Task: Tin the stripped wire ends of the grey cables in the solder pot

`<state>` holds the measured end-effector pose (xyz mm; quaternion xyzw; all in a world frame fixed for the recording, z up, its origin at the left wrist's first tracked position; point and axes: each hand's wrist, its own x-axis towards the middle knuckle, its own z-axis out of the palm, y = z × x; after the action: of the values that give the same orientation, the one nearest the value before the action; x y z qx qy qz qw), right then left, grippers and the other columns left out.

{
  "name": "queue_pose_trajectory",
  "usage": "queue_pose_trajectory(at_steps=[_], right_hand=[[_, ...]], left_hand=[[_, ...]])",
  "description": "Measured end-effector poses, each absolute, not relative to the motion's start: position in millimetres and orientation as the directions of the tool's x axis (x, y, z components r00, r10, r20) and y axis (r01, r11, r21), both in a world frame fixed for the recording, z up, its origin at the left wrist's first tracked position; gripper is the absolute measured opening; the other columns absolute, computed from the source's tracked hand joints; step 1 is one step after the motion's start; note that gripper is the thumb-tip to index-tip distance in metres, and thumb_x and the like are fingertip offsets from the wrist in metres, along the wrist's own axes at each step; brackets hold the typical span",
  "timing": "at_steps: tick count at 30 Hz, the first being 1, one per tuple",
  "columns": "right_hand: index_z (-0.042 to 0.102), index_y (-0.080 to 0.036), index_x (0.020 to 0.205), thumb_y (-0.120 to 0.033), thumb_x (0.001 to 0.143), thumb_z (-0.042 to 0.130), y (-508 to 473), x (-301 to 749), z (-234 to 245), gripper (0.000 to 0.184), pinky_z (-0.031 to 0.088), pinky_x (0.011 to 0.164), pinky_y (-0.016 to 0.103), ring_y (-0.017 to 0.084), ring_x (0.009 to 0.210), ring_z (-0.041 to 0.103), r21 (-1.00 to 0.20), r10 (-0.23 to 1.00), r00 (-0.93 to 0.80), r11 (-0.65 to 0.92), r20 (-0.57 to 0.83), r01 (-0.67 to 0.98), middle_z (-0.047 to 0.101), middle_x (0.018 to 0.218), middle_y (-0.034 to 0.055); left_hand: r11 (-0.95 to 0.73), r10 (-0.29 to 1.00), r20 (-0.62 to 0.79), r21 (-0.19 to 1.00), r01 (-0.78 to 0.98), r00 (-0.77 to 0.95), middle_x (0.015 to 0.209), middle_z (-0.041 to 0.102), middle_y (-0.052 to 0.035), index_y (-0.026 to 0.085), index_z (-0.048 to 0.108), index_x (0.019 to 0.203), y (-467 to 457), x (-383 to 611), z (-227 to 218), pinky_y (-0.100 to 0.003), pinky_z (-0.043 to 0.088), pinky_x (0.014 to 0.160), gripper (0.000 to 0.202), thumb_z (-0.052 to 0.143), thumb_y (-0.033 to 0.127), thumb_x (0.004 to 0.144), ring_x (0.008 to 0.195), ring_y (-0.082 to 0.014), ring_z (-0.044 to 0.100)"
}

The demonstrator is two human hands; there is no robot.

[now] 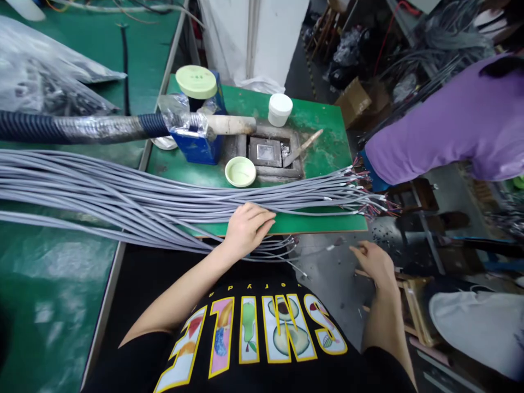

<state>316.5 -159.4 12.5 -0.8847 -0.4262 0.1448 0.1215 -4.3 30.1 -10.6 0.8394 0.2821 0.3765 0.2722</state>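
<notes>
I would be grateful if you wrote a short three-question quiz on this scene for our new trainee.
1. Multiple choice: What colour are the long cables lying across the table? A) Red B) Grey C) Yellow
2. True or false: The white tub stands on the green tabletop.
3. Short answer: Which of the wearer's hands is at the cables, and which shows off the tabletop, beside its near right corner?

Key:
1. B, grey.
2. True.
3. The left hand is at the cables; the right hand is off the tabletop. Whether the right hand holds anything is too blurred to tell.
</notes>
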Motion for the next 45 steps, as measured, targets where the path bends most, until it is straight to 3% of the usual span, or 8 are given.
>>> queue_pose_trajectory(at_steps=[14,19,22,26,29,33,36,45], right_hand=[[0.069,-0.017,0.097,-0.033,0.08,0.062,-78,170,-8,0.024,0.051,0.062,0.024,0.013,0.067,0.064,-0.937,0.874,-0.37,-0.225,-0.316,0.268,0.07,0.076,0.0029],[0.053,-0.022,0.12,-0.045,0.077,0.063,-37,135,-1,0.05,0.049,0.047,0.023,0.013,0.062,0.065,-0.899,0.91,-0.326,-0.348,-0.256,-0.265,0.07,0.096,0.0059],[0.05,-0.025,0.121,-0.055,0.077,0.06,-10,151,16,0.055,0.055,0.063,0.03,0.018,0.083,0.068,-0.889,0.986,0.046,-0.123,-0.16,-0.441,0.07,0.103,0.007],[0.058,-0.027,0.108,-0.062,0.086,0.04,-5,203,43,0.045,0.053,0.07,0.03,0.014,0.076,0.065,-0.928,0.801,0.589,0.294,0.11,-0.227,0.067,0.08,0.0003],[0.058,-0.032,0.107,-0.058,0.091,0.031,-30,222,52,0.041,0.047,0.055,0.028,0.012,0.046,0.05,-0.928,0.71,0.629,0.368,0.317,0.052,0.049,0.051,-0.007],[0.064,-0.024,0.104,-0.041,0.092,0.042,-71,209,42,0.03,0.045,0.057,0.029,0.014,0.049,0.053,-0.943,0.978,0.087,0.158,0.191,0.291,0.056,0.051,-0.0036],[0.063,-0.02,0.11,-0.032,0.094,0.04,-85,200,26,0.031,0.044,0.063,0.027,0.013,0.059,0.056,-0.841,0.956,-0.29,0.129,-0.034,0.525,0.062,0.063,-0.0003],[0.063,-0.019,0.102,-0.036,0.091,0.047,-81,191,20,0.026,0.043,0.071,0.024,0.014,0.071,0.059,-0.828,0.862,-0.465,0.106,-0.199,0.551,0.066,0.076,0.0014]], left_hand=[[-0.599,0.782,0.43,0.322,0.733,0.451,0.091,0.064,-0.0089,0.021,0.065,0.095,70,-19,1,-0.039,0.032,0.075,0.019,0.052,0.033,0.088,0.091,-0.027,0.051],[-0.656,0.733,0.497,0.34,0.674,0.464,0.09,0.065,-0.0085,0.017,0.059,0.092,66,-19,8,-0.036,0.033,0.073,0.018,0.045,0.028,0.091,0.083,-0.0233,0.053],[-0.705,0.677,0.603,0.369,0.605,0.421,0.087,0.066,-0.0069,0.018,0.057,0.092,53,-30,15,-0.035,0.036,0.074,0.012,0.048,0.025,0.089,0.08,-0.0208,0.056],[-0.789,0.605,0.657,0.415,0.453,0.451,0.085,0.068,-0.005,0.02,0.057,0.094,33,-54,14,-0.034,0.04,0.076,0.011,0.055,0.018,0.084,0.08,-0.0189,0.06],[-0.772,0.629,0.565,0.533,0.346,0.533,0.086,0.069,-0.0049,0.02,0.06,0.094,21,-61,11,-0.034,0.042,0.078,0.013,0.061,0.019,0.082,0.082,-0.0181,0.06],[-0.503,0.787,0.361,0.845,0.182,0.5,0.085,0.067,-0.0054,0.019,0.064,0.107,14,-50,14,-0.032,0.045,0.077,0.026,0.061,0.029,0.083,0.081,-0.0169,0.059],[-0.184,0.825,0.2,0.979,-0.085,0.529,0.074,0.064,-0.0032,0.017,0.065,0.11,15,-34,17,-0.027,0.047,0.069,0.034,0.06,0.037,0.083,0.07,-0.013,0.057],[0.254,0.864,-0.113,0.94,-0.23,0.491,0.067,0.066,-0.0026,0.013,0.062,0.058,11,-6,14,-0.021,0.045,0.06,0.034,0.07,0.043,0.072,0.06,-0.0089,0.056]])
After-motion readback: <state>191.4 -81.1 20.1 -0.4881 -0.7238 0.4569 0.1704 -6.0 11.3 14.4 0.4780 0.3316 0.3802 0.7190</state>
